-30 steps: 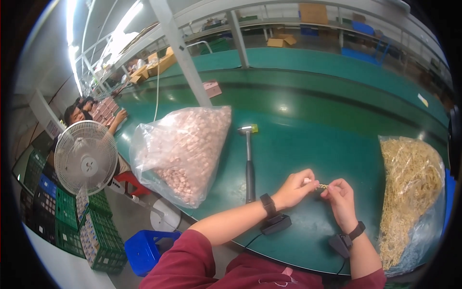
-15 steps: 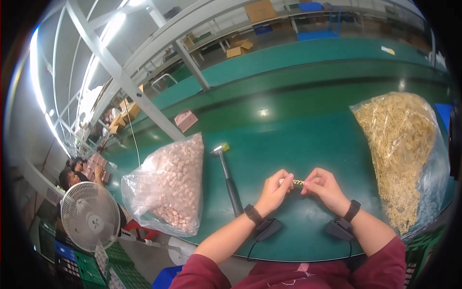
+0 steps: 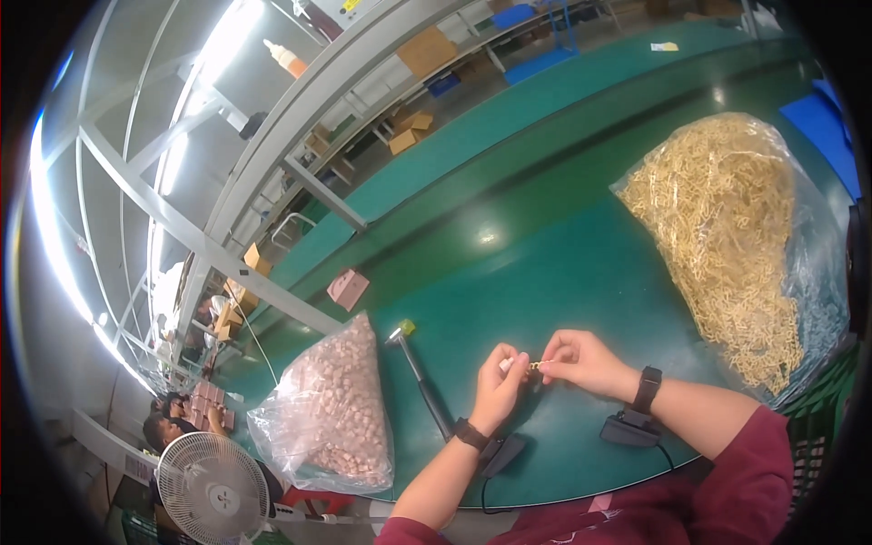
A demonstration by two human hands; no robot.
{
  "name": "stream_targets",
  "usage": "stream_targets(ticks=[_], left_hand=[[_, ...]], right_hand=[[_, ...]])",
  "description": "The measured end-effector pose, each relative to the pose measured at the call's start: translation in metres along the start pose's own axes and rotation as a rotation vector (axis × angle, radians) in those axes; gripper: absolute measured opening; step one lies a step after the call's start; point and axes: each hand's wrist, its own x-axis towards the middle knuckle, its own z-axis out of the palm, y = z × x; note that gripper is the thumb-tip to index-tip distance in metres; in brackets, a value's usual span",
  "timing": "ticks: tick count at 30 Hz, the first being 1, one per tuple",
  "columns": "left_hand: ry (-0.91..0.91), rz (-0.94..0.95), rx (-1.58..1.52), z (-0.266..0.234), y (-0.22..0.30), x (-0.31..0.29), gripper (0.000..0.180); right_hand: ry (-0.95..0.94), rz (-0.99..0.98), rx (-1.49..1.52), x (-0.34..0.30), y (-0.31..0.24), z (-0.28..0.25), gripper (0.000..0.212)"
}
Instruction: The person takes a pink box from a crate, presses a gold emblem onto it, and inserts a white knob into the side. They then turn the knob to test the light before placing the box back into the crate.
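Observation:
My left hand (image 3: 497,389) is closed, pinching a small pale pink block (image 3: 506,365) between thumb and fingers. From the right, my right hand (image 3: 584,364) pinches a short gold spiral piece (image 3: 536,365), whose other end meets the left thumb and fingertips. The hands nearly touch above the green tabletop (image 3: 536,291); whether the spiral sits inside the block is hidden by the fingers. Left of them lies a hammer (image 3: 422,380) with a black grip and a metal head, a yellow-green bit (image 3: 407,326) beside its head.
A clear bag of pale pink blocks (image 3: 331,409) stands left of the hammer. To the right lies a big clear bag of gold spiral pieces (image 3: 718,236). A pink box (image 3: 348,289) sits farther back. Beyond the left bag are a white fan (image 3: 213,488) and other people.
My view has tilted, shifting the whole scene. The hands are closer together, less of the gold spiral shows between them, and the pale block now shows more clearly in my left fingers.

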Motion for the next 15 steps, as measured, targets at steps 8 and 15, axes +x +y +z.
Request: stream_targets(ticks=[8,15], left_hand=[[-0.044,0.091,-0.031,0.001,-0.001,0.003,0.016],[-0.045,0.075,-0.083,0.000,-0.014,0.008,0.015]], right_hand=[[-0.004,0.006,0.006,-0.001,0.002,-0.007,0.012],[0.038,0.078,0.048,0.006,0.008,-0.007,0.014]])
